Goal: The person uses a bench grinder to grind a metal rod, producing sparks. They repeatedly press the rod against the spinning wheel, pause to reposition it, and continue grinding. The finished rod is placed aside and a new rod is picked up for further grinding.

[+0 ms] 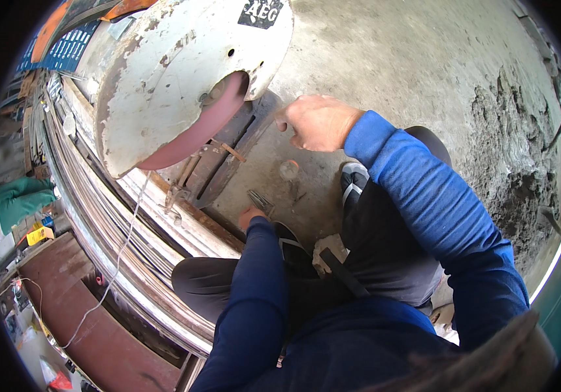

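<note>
A large abrasive cut-off saw with a worn white disc guard (176, 72) stands ahead to the left. Its reddish-brown cutting disc (189, 140) shows below the guard, above a dark slotted metal base (244, 140). My right hand (320, 123) is raised by the right end of that base, its fingers curled; whatever they hold, if anything, is hidden. Down near the floor, my left hand (251, 216) reaches to a small cluster of thin metal pieces (261, 201). The fingers look bent, largely hidden by the wrist and sleeve.
Long metal bars and profiles (107, 202) lie stacked along my left, a pale cord (120, 261) running across them. Beyond is a reddish-brown steel beam (78, 307). A small round object (289, 170) sits on the concrete floor (385, 52). Broken, rough ground (516, 144) lies right.
</note>
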{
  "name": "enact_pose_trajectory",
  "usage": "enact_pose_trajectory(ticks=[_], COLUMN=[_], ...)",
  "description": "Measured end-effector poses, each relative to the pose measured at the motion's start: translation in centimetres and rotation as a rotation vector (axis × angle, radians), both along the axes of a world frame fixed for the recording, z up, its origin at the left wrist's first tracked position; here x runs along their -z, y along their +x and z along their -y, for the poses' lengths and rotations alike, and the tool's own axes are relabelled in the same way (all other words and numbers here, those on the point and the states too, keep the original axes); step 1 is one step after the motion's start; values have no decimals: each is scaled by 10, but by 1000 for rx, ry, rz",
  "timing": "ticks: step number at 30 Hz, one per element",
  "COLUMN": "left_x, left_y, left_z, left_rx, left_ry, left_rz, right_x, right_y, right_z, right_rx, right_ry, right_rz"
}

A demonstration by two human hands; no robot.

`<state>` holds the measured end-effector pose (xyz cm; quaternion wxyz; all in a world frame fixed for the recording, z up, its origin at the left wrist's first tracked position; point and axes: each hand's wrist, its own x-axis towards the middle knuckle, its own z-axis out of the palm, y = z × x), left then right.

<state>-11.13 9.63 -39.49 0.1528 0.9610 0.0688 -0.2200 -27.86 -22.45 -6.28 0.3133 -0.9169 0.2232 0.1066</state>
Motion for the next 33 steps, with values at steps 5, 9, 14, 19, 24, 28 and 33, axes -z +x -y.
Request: enact_pose_trajectory(ticks=[5,9,14,19,24,28,33], left_x=[1,0,8,-76,-250,-337,-378], left_y=[18,11,18,1,-16,-18,-12], left_z=[-13,-9,-10,34,61,53,40], left_rx=[414,288,520,-218,133,290,400], left_ry=[80,26,8,-555,-963,-1084,-1237], left_rz=[-113,-117,-65,-480,-724,-736,-747], right_x=[-3,-3,-1,3,10,17,14], right_y=[1,2,3,9,8,0,-11], right_z=[1,1,1,-3,-6,-2,-6], right_rx=[-11,11,-4,40,57,56,100], right_ry=[-1,18,6,-1,-46,-85,-100], right_rz=[-72,-84,-93,24,100,130,53])
